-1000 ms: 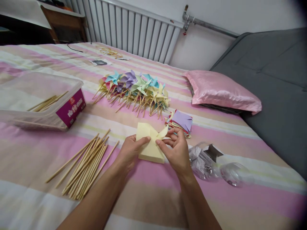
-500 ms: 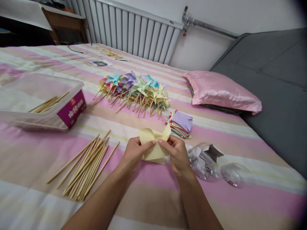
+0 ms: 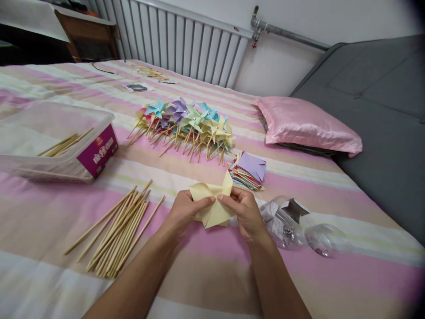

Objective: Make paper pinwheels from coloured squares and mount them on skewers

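A pale yellow paper pinwheel blade (image 3: 214, 213) is held between both hands above the striped bedsheet, its corners folded in toward the middle. My left hand (image 3: 186, 212) grips its left side, thumb pressed near the centre. From the other side my right hand (image 3: 244, 209) pinches it, thumb also close to the centre; most fingers of both hands are hidden behind the paper. Just beyond lies a stack of cut coloured paper squares (image 3: 250, 166), purple on top. To the left a loose bundle of wooden sticks (image 3: 121, 232) rests on the sheet.
Finished pinwheels (image 3: 189, 119) lie in a heap farther back. At left stands a clear plastic box (image 3: 59, 164) with sticks inside. Clear packaging with small metal parts (image 3: 285, 226) and a round clear lid (image 3: 323, 241) are at right. A pink pillow (image 3: 308, 122) lies near the grey headboard.
Another corner of the yellow paper has been folded up to the centre, giving the lower edge a pointed shape. Both thumbs stay pressed near the middle.
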A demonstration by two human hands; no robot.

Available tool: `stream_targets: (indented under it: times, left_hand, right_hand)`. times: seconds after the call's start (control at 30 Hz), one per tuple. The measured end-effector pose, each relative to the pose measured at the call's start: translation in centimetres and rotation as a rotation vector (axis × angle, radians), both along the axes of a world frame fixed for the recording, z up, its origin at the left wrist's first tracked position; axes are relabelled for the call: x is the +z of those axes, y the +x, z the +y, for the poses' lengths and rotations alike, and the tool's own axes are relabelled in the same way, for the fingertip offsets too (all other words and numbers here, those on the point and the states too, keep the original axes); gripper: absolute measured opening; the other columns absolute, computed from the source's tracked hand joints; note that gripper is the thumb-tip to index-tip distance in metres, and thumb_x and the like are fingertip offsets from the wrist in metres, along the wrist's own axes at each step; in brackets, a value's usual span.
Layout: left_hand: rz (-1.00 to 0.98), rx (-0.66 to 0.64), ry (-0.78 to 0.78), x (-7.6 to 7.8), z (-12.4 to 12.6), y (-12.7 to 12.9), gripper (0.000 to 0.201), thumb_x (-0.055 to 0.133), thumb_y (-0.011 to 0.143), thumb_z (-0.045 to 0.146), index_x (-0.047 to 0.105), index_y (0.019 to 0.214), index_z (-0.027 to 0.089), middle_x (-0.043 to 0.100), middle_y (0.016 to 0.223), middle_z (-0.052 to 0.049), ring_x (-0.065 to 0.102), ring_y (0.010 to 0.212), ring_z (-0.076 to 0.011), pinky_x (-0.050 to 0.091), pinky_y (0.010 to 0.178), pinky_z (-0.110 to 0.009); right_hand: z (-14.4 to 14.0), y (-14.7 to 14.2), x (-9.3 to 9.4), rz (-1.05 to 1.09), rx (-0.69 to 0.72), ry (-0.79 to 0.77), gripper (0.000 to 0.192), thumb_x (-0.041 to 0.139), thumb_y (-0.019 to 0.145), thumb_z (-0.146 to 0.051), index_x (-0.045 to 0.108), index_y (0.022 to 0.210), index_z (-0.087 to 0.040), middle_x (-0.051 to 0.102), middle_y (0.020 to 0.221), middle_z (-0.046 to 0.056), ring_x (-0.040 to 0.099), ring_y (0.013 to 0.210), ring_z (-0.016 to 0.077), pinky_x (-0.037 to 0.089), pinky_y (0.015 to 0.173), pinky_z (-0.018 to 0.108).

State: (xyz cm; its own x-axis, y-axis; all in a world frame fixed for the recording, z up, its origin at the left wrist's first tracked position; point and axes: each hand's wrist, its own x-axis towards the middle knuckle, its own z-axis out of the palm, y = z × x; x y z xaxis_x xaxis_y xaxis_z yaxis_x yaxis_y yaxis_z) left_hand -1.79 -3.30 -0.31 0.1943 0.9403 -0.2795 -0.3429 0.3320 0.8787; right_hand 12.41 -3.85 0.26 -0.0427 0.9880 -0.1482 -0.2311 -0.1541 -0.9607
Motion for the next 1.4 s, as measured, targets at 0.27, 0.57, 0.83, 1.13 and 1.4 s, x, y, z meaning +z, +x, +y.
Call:
stream_targets:
  times: [0.27, 0.57, 0.83, 1.13, 1.4]
  left_hand:
    - [-0.067, 0.068, -0.054, 0.2, 0.0, 0.0, 0.026, 0.075, 0.058, 0.021, 0.068, 0.08, 0.009, 0.069, 0.072, -0.006, 0.058, 0.059, -0.013, 0.044, 0.055, -0.021]
    - [-0.139, 0.265, -0.058, 0.1, 1.1, -1.3, 0.029, 0.073, 0.06, 0.017, 0.066, 0.088, 0.01, 0.069, 0.082, -0.007, 0.061, 0.07, -0.0152, 0.047, 0.062, -0.023]
    - [-0.249, 0.235, -0.091, -0.1, 1.3, -1.4, 0.019, 0.07, 0.063, 0.014, 0.067, 0.082, 0.011, 0.07, 0.079, -0.006, 0.061, 0.069, -0.0149, 0.047, 0.062, -0.022]
    - [-0.274, 0.189, -0.133, 0.2, 1.0, -1.2, 0.021, 0.07, 0.062, 0.012, 0.067, 0.083, 0.011, 0.07, 0.073, -0.005, 0.061, 0.059, -0.0138, 0.047, 0.057, -0.023]
    - [-0.249, 0.163, -0.134, 0.7, 0.7, -1.1, 0.023, 0.069, 0.061, 0.014, 0.066, 0.084, 0.01, 0.07, 0.074, -0.006, 0.063, 0.063, -0.0168, 0.047, 0.06, -0.025]
  right_hand:
    - [0.1, 0.1, 0.0, -0.054, 0.001, 0.074, 0.032, 0.075, 0.063, -0.031, 0.063, 0.089, -0.016, 0.066, 0.078, 0.003, 0.061, 0.068, 0.0145, 0.048, 0.064, 0.026]
    - [0.2, 1.2, 0.5, -0.306, -0.21, 0.42, 0.033, 0.066, 0.074, -0.023, 0.057, 0.105, -0.021, 0.061, 0.072, -0.001, 0.06, 0.069, 0.0125, 0.047, 0.067, 0.026]
    - [-0.7, 0.5, 0.9, -0.478, 0.212, 0.519, 0.023, 0.059, 0.076, -0.012, 0.067, 0.095, -0.022, 0.07, 0.074, 0.001, 0.066, 0.067, 0.0138, 0.052, 0.065, 0.025]
    - [-0.3, 0.5, 0.1, -0.529, 0.209, 0.493, 0.015, 0.061, 0.077, -0.019, 0.072, 0.086, -0.023, 0.073, 0.08, 0.002, 0.067, 0.072, 0.0148, 0.053, 0.069, 0.025]
    - [-0.4, 0.4, 0.2, -0.52, 0.195, 0.485, 0.012, 0.063, 0.077, -0.024, 0.073, 0.083, -0.025, 0.073, 0.082, 0.001, 0.067, 0.073, 0.016, 0.053, 0.068, 0.028]
